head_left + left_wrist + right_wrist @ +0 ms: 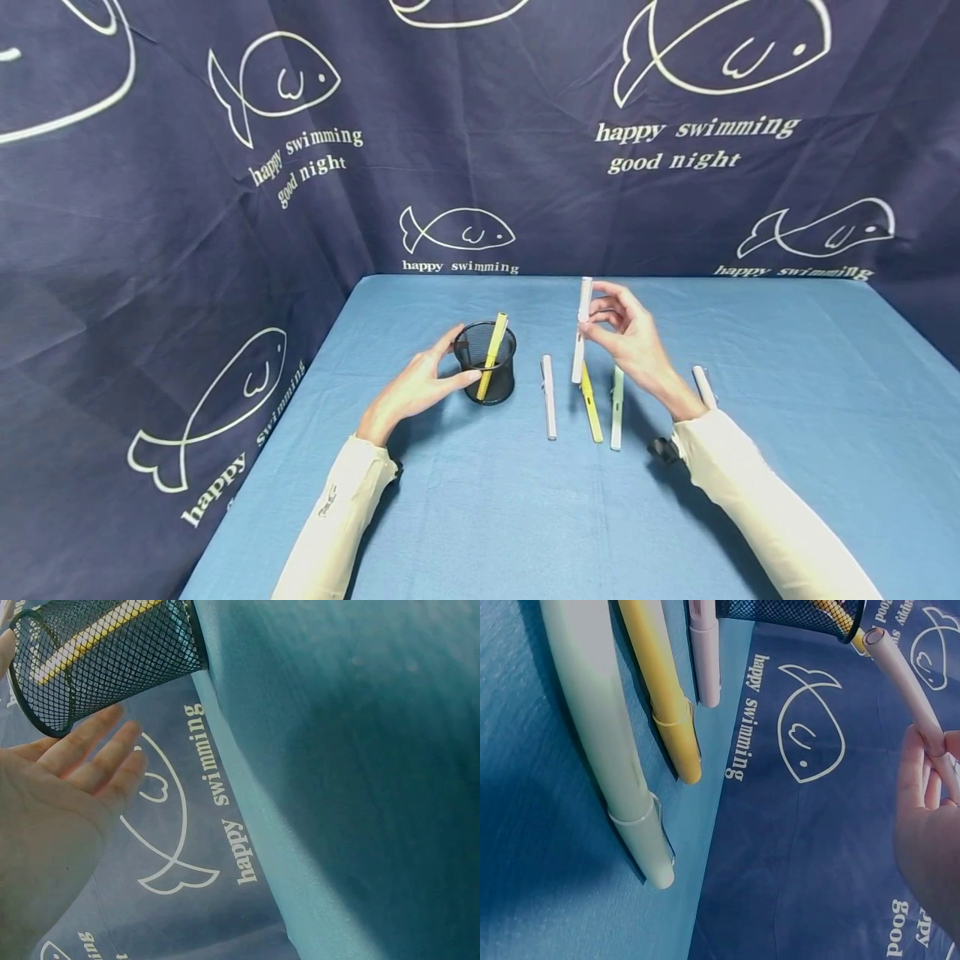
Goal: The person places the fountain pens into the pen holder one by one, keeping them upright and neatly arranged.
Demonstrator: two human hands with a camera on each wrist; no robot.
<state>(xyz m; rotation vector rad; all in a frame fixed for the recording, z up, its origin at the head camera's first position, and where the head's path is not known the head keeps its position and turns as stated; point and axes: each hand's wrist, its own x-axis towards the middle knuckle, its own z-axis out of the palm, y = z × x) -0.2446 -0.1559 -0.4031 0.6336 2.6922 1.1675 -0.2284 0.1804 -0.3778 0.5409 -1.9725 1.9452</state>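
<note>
Nearest us on the blue table (480,517), a green pen (617,412), a yellow pen (592,408) and a pale pen (549,398) lay slightly apart, while a white pen (703,385) lay partly hidden by our right sleeve (757,483); we judged them smooth, stiff and light, apt to roll or slide. A little farther off, our left grip (420,379) held a black mesh cup (502,387) between thumb and fingers, a second yellow pen (492,346) slanting out above its rim. The cup stood upright on the table; it looked rigid but light, easily tipped, so we reckoned the sides just below the rim a good place to steady it, leaving the mouth free. Our right grip (626,329) pinched a pink pen (579,356) near its middle, raised above the table and almost upright. We judged it hard, slim and rather slick, likely to swivel under a loose pinch, sturdy unless dropped on its end; a hold at or just above the middle seemed best, its lower end bare. Behind everything hung the dark fish-printed cloth (555,225).
</note>
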